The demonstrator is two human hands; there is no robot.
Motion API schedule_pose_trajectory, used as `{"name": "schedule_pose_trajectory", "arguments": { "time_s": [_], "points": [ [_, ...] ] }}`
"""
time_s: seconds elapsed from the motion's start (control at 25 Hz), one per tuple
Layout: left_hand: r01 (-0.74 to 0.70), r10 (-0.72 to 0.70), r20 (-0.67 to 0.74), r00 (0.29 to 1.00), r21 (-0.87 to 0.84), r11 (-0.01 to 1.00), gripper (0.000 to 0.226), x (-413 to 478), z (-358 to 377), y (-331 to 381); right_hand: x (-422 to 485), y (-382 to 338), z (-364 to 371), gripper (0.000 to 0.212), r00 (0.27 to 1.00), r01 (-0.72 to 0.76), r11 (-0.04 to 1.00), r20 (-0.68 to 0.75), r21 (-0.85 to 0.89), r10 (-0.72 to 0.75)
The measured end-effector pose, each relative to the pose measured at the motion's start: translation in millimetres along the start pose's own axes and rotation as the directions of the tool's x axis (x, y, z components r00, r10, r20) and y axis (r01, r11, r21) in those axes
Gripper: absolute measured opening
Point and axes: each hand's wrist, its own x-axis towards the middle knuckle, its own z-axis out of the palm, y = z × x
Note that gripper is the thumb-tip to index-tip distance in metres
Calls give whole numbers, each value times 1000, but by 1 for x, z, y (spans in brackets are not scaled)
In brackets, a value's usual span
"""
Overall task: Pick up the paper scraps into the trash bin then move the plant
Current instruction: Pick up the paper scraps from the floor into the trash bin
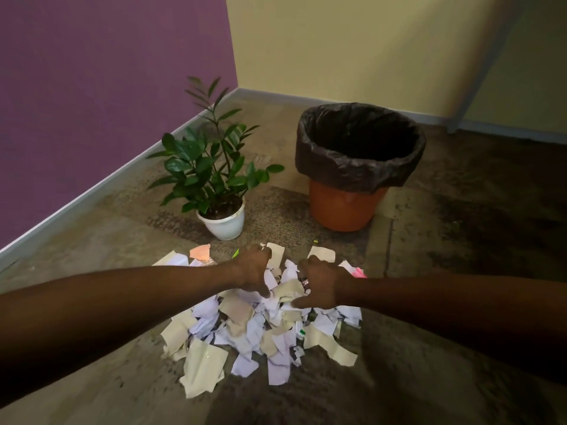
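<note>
Stood on mottled carpet [445,240] in a corner where a purple wall [107,87] met a cream one [352,41]. Farthest back, toward the right: an orange trash bin [346,207], upright, lined with a black bag [359,170] folded down over its rim, mouth open and dark inside. Just left of it and apart from it: a leafy green plant [211,161] in a small white pot [225,223], near the purple wall's skirting. Nearer the camera, spread over the floor in front of both: a loose heap of paper scraps [254,326], mostly white and beige, with one orange piece [201,251] at the far left edge and a pink bit at the far right. Reached in from either side over the heap's far half: two bare forearms. Left hand [253,271] curled, fingers closing down into the scraps, some paper gathered beneath it. Right hand [319,285] likewise curled and pressed onto the pile, thumb spread low, scraps bunched under the fingers. Could not be told whether either hand had a firm hold.
</note>
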Motion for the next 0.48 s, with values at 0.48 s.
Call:
{"name": "schedule_pose_trajectory", "arguments": {
  "time_s": [0.48],
  "points": [
    [42, -59, 191, 980, 90, 995, 142, 40, 39, -59, 95, -46, 52, 145, 989, -140, 988, 57, 60, 137]
  ]
}}
